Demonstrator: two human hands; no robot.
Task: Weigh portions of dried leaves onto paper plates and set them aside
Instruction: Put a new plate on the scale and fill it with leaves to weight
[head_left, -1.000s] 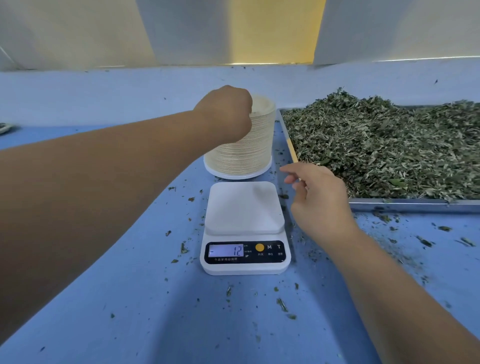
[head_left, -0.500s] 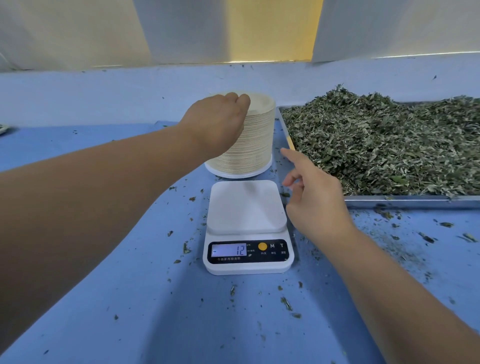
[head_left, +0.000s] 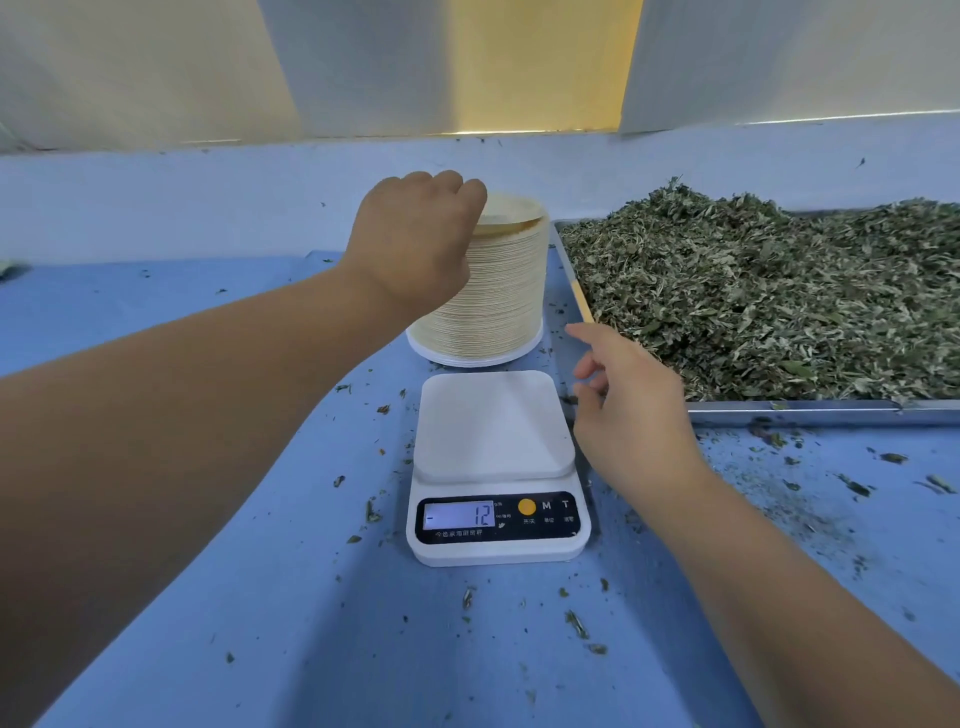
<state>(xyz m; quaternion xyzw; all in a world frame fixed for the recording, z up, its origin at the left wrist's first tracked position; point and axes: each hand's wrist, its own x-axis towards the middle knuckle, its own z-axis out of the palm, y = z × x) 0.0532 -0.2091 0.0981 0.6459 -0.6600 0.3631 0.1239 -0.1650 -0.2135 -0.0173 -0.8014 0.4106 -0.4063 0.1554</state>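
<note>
Head view. Step in hand, I judge: fetching a fresh plate.

- **Left hand** (head_left: 415, 239): fingers curled over the near rim of the top plate (head_left: 511, 210) on the tall cream paper-plate stack (head_left: 493, 306). That plate sits tipped up off the rest, so I read it as gripped.
- **Right hand** (head_left: 634, 415): fingers loose and spread, holding nothing, just right of the white digital kitchen scale (head_left: 493, 431) and beside the metal tray of dried green leaves (head_left: 779, 301).
- **Scale platform:** bare, nearer me than the left fingers.

Next: peel off one plate only and centre it on the platform.
</note>
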